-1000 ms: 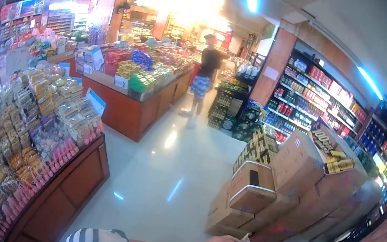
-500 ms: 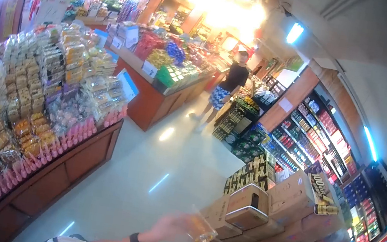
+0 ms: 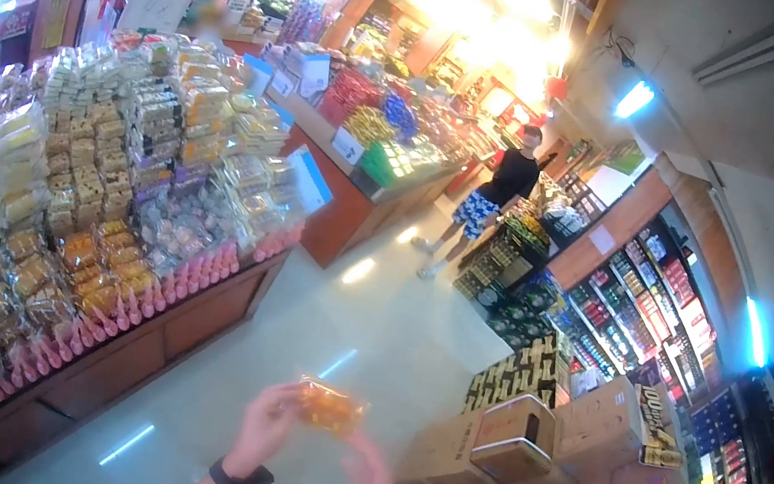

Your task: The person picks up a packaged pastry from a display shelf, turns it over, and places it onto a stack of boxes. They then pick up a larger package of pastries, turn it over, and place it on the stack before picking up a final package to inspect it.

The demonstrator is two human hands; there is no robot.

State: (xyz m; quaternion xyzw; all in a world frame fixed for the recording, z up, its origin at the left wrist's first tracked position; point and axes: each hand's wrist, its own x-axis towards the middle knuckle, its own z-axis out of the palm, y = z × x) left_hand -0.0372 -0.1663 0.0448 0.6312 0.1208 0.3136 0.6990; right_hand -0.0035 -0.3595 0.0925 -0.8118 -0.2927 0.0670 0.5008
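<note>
An orange snack in a clear wrapper is held up over the floor at the lower middle. My left hand pinches its left end, a dark band on the wrist. On the other side, my right hand is at the packet's lower right corner, its fingers blurred against the wrapper; its wrist also has a dark band. Similar orange packets lie on the display counter at the left.
A wooden counter heaped with wrapped goods stands at the left. Stacked cardboard boxes are at the right. A person in a dark top stands in the aisle near another display counter. Bottle shelves line the right side.
Both hands have moved left and up with the packet, which now lies level between them. The view has shifted, and the right wrist has come into sight.
</note>
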